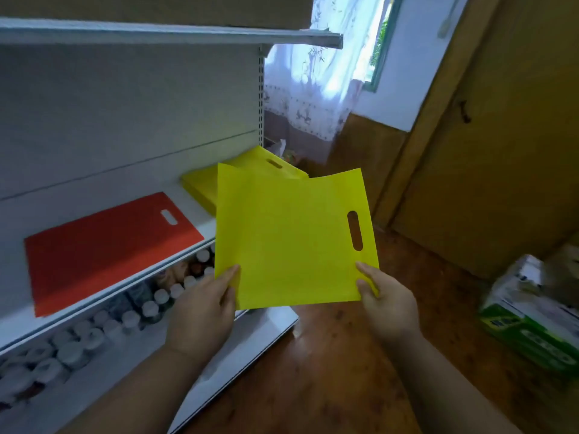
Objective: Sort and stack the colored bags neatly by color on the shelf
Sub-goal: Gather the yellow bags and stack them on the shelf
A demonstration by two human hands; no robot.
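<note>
The yellow bag [291, 239] hangs in the air just in front of the yellow stack [203, 189], held flat with its handle slot pointing right. The left hand [203, 308] pinches its near left corner and the right hand [385, 299] pinches the near right corner, each with a thumb on top. The stack lies ahead and slightly left (the left hand is nearer). The red bags [103, 249] lie left of that stack on the shelf [109, 296].
</note>
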